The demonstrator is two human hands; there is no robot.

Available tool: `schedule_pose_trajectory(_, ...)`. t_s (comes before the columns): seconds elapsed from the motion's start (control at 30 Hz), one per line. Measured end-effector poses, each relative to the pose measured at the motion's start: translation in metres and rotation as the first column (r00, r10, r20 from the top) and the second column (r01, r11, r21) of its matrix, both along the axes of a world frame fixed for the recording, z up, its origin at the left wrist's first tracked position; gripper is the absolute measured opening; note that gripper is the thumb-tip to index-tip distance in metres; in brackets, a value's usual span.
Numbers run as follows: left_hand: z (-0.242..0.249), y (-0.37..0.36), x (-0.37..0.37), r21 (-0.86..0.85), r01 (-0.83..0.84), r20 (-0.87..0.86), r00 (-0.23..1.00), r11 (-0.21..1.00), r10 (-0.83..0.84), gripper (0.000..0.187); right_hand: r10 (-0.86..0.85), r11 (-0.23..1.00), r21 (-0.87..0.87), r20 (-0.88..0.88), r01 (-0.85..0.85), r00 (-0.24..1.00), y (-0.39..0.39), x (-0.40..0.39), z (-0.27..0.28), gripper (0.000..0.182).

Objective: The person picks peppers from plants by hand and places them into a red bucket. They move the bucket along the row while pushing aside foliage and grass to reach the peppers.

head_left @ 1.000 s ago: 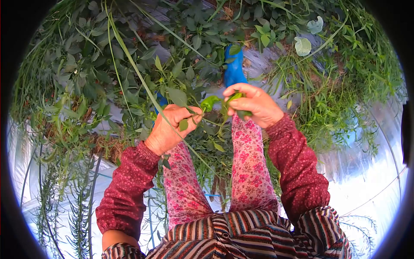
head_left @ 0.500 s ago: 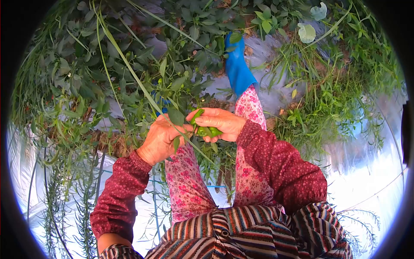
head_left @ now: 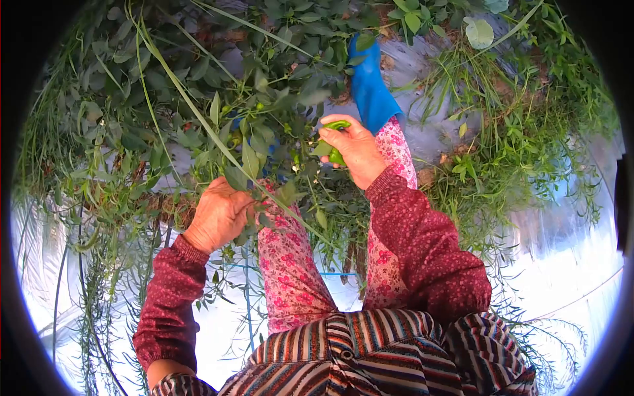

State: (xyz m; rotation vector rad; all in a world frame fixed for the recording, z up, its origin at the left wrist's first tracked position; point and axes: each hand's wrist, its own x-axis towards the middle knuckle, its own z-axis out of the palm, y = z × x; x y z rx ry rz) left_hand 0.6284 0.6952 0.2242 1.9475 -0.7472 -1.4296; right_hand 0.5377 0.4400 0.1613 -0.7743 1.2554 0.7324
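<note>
My right hand (head_left: 356, 150) is closed around green peppers (head_left: 336, 156), raised above the plants near my boot. One pepper's end sticks out by the thumb, and the fingers and palm hide part of the bunch. Lower and to the left, my left hand (head_left: 220, 214) is closed at a leafy pepper stem (head_left: 259, 210), its fingertips partly covered by leaves. Between the hands the pepper plant (head_left: 294, 148) shows small white flowers and a few green fruits. A long grass blade (head_left: 218, 142) slants across, passing close to my left hand.
A blue boot (head_left: 373, 92) stands on grey plastic mulch (head_left: 422, 125) among the plants. My flowered trouser legs (head_left: 294, 280) straddle greenery. Dense weeds (head_left: 482, 165) grow on the right, and bright white sheeting (head_left: 548, 277) lies behind them. A thin blue line (head_left: 248, 290) runs below my left hand.
The hands have come apart. My right hand has moved up and right with the green peppers; my left hand has shifted slightly left and down, among the leaves.
</note>
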Motion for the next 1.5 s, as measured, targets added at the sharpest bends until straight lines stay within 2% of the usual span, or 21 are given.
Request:
schedule_pose_trajectory(0.07,0.001,0.010,-0.002,0.022,0.076,0.038,0.996,0.997,-0.077,0.009,0.125,0.992,-0.012,0.098,-0.125,0.987,0.015,0.007,0.000,0.022)
schedule_pose_trajectory(0.17,0.011,0.010,-0.007,0.054,0.520,0.192,0.832,0.852,-0.520,0.012,0.247,0.968,-0.047,0.375,-0.248,0.894,0.060,-0.001,-0.007,0.030)
schedule_pose_trajectory(0.27,0.020,-0.028,-0.001,-0.003,0.565,0.389,0.761,0.825,-0.519,0.018,0.500,0.841,-0.086,0.496,-0.534,0.709,0.083,0.017,0.014,0.036)
schedule_pose_trajectory(0.33,0.029,-0.056,0.023,0.071,0.634,0.328,0.714,0.770,-0.618,0.021,0.552,0.816,-0.243,0.600,-0.525,0.579,0.086,0.009,0.006,0.036)
schedule_pose_trajectory(0.47,0.000,-0.109,0.090,-0.062,0.233,0.339,0.920,0.971,-0.199,0.029,0.729,0.522,-0.188,0.605,-0.832,0.321,0.097,-0.001,-0.002,0.029)
schedule_pose_trajectory(0.53,-0.055,-0.124,0.102,-0.092,0.029,0.075,0.997,0.995,-0.022,0.016,0.698,0.608,-0.204,0.598,-0.767,0.394,0.099,-0.005,0.003,0.030)
schedule_pose_trajectory(0.6,-0.108,-0.142,0.100,0.157,0.043,0.464,0.879,0.987,-0.112,0.017,0.660,0.687,-0.222,0.590,-0.692,0.465,0.100,-0.008,0.006,0.030)
schedule_pose_trajectory(0.63,-0.130,-0.150,0.103,0.410,0.049,0.338,0.919,0.911,-0.202,0.042,0.659,0.683,-0.227,0.601,-0.694,0.452,0.098,-0.007,0.007,0.030)
schedule_pose_trajectory(0.67,-0.146,-0.152,0.095,0.407,0.050,0.341,0.918,0.912,-0.202,0.042,0.658,0.680,-0.231,0.610,-0.696,0.441,0.098,-0.007,0.008,0.031)
schedule_pose_trajectory(0.73,-0.172,-0.153,0.076,0.627,-0.130,0.295,0.952,0.768,-0.079,0.084,0.671,0.662,-0.210,0.594,-0.720,0.444,0.095,-0.007,0.008,0.030)
schedule_pose_trajectory(0.77,-0.179,-0.154,0.071,0.691,-0.020,0.073,0.996,0.722,-0.041,0.108,0.746,0.571,-0.219,0.541,-0.792,0.389,0.095,-0.010,0.006,0.029)
schedule_pose_trajectory(0.8,-0.187,-0.151,0.055,0.695,0.079,0.154,0.955,0.714,-0.255,0.109,0.810,0.476,-0.215,0.485,-0.853,0.330,0.094,-0.008,0.007,0.028)
schedule_pose_trajectory(1.0,-0.201,-0.130,0.040,0.773,0.127,0.144,0.919,0.621,-0.368,0.102,0.801,0.469,-0.207,0.509,-0.859,0.315,0.091,-0.008,0.012,0.032)
schedule_pose_trajectory(1.1,-0.190,-0.120,0.047,0.527,-0.351,0.299,0.929,0.774,0.218,0.092,0.795,0.494,-0.257,0.521,-0.831,0.312,0.091,-0.012,0.011,0.032)
schedule_pose_trajectory(1.13,-0.181,-0.114,0.049,0.527,-0.356,0.305,0.927,0.772,0.219,0.092,0.787,0.533,-0.280,0.510,-0.798,0.347,0.090,-0.015,0.011,0.032)
schedule_pose_trajectory(1.23,-0.173,-0.080,0.044,0.357,-0.662,0.347,0.749,0.659,0.565,0.068,0.767,0.558,-0.234,0.512,-0.796,0.387,0.082,-0.008,0.015,0.028)
schedule_pose_trajectory(1.27,-0.184,-0.057,0.033,0.259,-0.738,0.269,0.675,0.624,0.687,0.050,0.744,0.577,-0.193,0.526,-0.794,0.412,0.082,-0.006,0.014,0.027)
schedule_pose_trajectory(1.33,-0.156,-0.037,0.039,0.409,-0.777,-0.126,0.472,0.479,0.873,0.033,0.679,0.643,-0.119,0.547,-0.757,0.490,0.079,-0.003,0.012,0.025)
schedule_pose_trajectory(1.4,-0.158,0.000,0.027,0.353,-0.893,-0.268,0.190,0.280,0.944,0.028,0.540,0.751,0.024,0.553,-0.660,0.634,0.073,-0.002,0.010,0.023)
schedule_pose_trajectory(1.43,-0.152,0.016,0.014,0.363,-0.918,-0.375,0.012,0.159,0.927,0.030,0.418,0.760,0.287,0.471,-0.583,0.777,0.070,-0.002,0.007,0.020)
schedule_pose_trajectory(1.5,-0.173,0.068,-0.008,0.347,-0.882,-0.626,0.036,0.319,0.779,0.039,0.389,0.738,0.361,0.463,-0.570,0.796,0.055,0.006,0.009,0.019)
